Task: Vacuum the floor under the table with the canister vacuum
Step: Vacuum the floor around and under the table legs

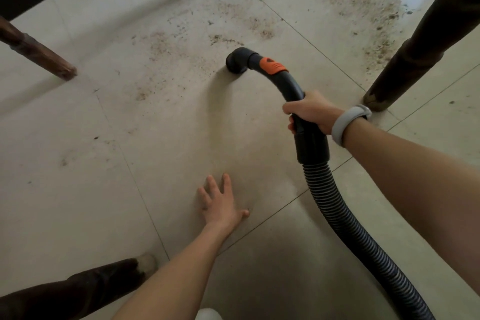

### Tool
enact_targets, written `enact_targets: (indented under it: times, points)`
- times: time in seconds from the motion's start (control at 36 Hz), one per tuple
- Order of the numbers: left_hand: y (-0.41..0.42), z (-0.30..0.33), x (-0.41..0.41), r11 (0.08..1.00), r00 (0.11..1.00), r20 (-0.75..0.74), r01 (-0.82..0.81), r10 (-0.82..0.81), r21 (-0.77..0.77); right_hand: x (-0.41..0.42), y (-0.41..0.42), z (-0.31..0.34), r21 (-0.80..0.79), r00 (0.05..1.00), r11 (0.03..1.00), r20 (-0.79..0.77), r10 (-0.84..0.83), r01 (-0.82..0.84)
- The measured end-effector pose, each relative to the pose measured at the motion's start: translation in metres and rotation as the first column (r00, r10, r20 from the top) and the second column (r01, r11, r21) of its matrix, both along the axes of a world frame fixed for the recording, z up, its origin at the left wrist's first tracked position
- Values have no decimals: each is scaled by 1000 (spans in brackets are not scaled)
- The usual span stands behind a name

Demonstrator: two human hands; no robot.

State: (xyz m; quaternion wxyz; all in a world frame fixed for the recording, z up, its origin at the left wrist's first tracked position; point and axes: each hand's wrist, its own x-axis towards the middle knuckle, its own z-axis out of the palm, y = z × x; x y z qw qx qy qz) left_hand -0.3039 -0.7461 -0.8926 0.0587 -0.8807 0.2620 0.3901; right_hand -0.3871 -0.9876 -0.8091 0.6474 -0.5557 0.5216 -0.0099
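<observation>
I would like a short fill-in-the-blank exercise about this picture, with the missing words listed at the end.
1. The right hand grips the curved black vacuum handle, which has an ____ coloured clip.
2. The left hand rests with spread fingers on the ____.
3. The nozzle points down at the tiles, near scattered brown ____.
4. On the right wrist sits a light grey ____.

Missing words: orange; floor; dirt; band

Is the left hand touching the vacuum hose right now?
Apart. The head view shows the left hand spread flat on the floor tile, with bare floor between it and the vacuum hose, whose handle the right hand grips.
</observation>
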Motion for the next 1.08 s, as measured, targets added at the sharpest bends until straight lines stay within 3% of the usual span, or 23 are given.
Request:
enact_targets:
  times: [0.36,0.5,0.75,0.83,0.94,1.08]
  points:
    - [0,4,0,1000,1000,-17,5,-5,-29,16,35,0,2,991,991,16,131,-131]
    - [0,5,0,1000,1000,-7,4,-4,-26,27,60,0,-69,962,959,-16,273,-273]
    - [2,3,1,1000,1000,15,9,-9,-26,7,72,-4,-195,917,901,16,398,-388]
    - [2,2,1,999,1000,5,-6,6,-39,-12,70,-5,-177,916,900,-20,400,-397]
    - [3,-1,2,999,1000,14,7,-7,-33,-33,60,-6,-348,877,806,-235,420,-479]
    - [2,-2,3,1000,1000,18,17,-17,-26,-55,34,-5,-404,946,863,-238,221,-303]
